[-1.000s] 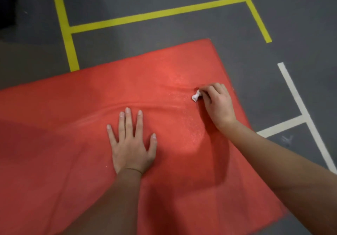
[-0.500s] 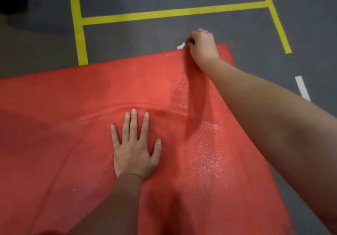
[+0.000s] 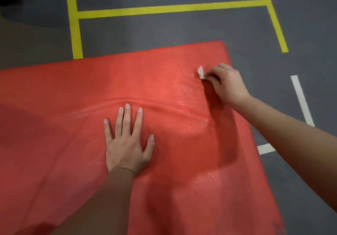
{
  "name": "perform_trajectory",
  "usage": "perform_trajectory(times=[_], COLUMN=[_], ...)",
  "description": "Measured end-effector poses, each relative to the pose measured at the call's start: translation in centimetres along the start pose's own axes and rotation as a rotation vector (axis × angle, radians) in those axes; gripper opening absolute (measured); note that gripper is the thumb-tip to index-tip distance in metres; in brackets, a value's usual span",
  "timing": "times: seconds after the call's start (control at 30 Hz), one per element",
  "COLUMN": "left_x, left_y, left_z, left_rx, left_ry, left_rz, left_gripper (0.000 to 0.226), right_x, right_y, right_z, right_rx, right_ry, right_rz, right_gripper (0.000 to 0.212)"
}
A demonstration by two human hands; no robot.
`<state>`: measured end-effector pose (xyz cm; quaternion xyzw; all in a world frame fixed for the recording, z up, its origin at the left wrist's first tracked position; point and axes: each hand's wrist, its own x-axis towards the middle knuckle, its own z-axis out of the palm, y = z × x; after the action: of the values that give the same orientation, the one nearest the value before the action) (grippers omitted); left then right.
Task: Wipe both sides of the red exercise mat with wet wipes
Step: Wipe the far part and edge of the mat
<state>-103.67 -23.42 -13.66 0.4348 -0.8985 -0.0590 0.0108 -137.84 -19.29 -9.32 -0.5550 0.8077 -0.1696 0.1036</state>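
A right hand [image 3: 228, 83] pinches a small white wet wipe [image 3: 201, 72] on the red foam exercise mat [image 3: 73, 92]; flat left hand [image 3: 126, 140] steadies it, damp streaks showing, underside seemingly unwiped

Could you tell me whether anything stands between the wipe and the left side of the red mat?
The left hand lies flat on the mat, left of the wet wipe that the right hand pinches and nearer the person; a crease runs by its fingertips. Nothing else visible.
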Motion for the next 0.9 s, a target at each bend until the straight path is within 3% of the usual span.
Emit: perform_trajectory(times=[0.13,0.37,0.57,0.77,0.9], left_x=[0.2,0.1,0.0,0.2,0.1], left_y=[0.1,0.1,0.0,0.0,0.3], left_z=[0.1,0.3,0.6,0.5,0.1], left_rx=[0.004,0.025,-0.005,-0.017,-0.006], left_ry=[0.002,0.032,0.038,0.011,-0.042], left_rz=[-0.007,-0.01,-0.006,-0.013,-0.01], left_gripper=[0.083,0.081,0.079,0.08,0.081], right_x=[-5.9,-4.7,-19.7,-18.4,-25.5], right_y=[1.1,0.4,-0.1,-0.2,-1.2], right_z=[-0.7,2.2,-0.2,1.1,1.4], right_rx=[0.009,0.021,0.023,0.063,0.052], right_ry=[-0.063,0.174,0.104,0.179,0.149], right_rz=[-0.102,0.09,0.142,0.23,0.286], right_gripper=[0.009,0.012,0.01,0.012,0.009])
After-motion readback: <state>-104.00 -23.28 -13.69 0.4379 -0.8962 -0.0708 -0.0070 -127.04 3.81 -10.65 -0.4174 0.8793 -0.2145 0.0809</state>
